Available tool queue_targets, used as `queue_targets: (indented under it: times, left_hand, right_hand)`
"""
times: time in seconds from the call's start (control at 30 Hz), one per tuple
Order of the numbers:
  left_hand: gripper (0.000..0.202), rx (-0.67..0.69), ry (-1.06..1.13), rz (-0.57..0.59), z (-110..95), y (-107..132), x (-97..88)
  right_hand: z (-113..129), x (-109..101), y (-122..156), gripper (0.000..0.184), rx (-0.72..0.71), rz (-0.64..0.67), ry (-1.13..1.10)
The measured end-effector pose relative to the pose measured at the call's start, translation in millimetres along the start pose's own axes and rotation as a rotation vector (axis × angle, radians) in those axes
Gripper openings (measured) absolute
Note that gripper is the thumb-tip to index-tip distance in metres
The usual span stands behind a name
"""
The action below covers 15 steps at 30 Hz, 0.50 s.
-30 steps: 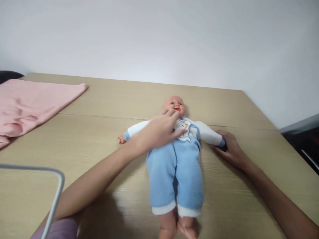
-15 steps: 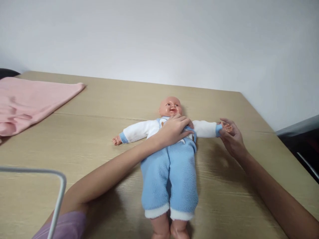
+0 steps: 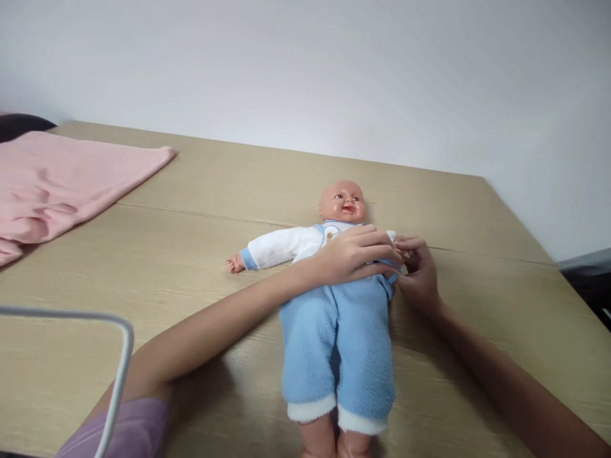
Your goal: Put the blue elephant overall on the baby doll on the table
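Note:
A baby doll [image 3: 341, 200] lies on its back, dressed in a white long-sleeved top [image 3: 281, 247] and blue fleece overalls [image 3: 338, 343] with white cuffs. Across its chest reaches my left hand [image 3: 360, 254], fingers curled round the blue strap edge of the overalls at the doll's right-hand side in view. My right hand [image 3: 420, 270] meets those fingertips, closed around the end of the doll's arm, which is bent in and mostly hidden by my hands. The doll's other arm stretches out to the left, its small hand [image 3: 235, 263] resting on the table.
The doll rests on a wooden table [image 3: 214, 184] with a seam across it. A pink cloth [image 3: 71, 178] lies at the left. In the lower left corner stands a bent white metal rod [image 3: 125, 356]. A pale wall [image 3: 305, 76] rises behind the table.
My right hand has moved left and inward, bringing the doll's outstretched arm toward its chest beside my left hand. My left hand has shifted toward the strap's side. The view has moved slightly.

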<state>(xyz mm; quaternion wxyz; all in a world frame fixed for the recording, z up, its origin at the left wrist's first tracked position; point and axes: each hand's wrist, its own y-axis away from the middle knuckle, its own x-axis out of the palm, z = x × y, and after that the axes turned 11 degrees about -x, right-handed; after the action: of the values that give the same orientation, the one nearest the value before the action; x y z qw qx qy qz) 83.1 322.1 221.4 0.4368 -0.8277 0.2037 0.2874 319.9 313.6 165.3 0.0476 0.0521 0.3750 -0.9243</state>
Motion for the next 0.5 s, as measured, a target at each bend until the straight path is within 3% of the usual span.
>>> queue_targets:
  times: [0.17,0.3,0.37,0.5]
  left_hand:
    - [0.023,-0.009,0.137,-0.110,-1,2,0.1]
    - [0.020,-0.166,0.189,-0.052,-2,2,-3.1]
    - [0.018,-0.251,0.190,-0.023,-3,1,-3.9]
    - [0.023,-0.404,0.153,-0.079,-2,2,-0.8]
  right_hand:
    - [2,-8,7,0.041,-0.076,0.182,0.035]
    - [8,-20,8,0.023,-0.047,0.272,0.028]
    - [12,-23,9,0.016,-0.034,0.289,0.018]
    - [18,-15,10,0.021,0.009,0.229,0.002]
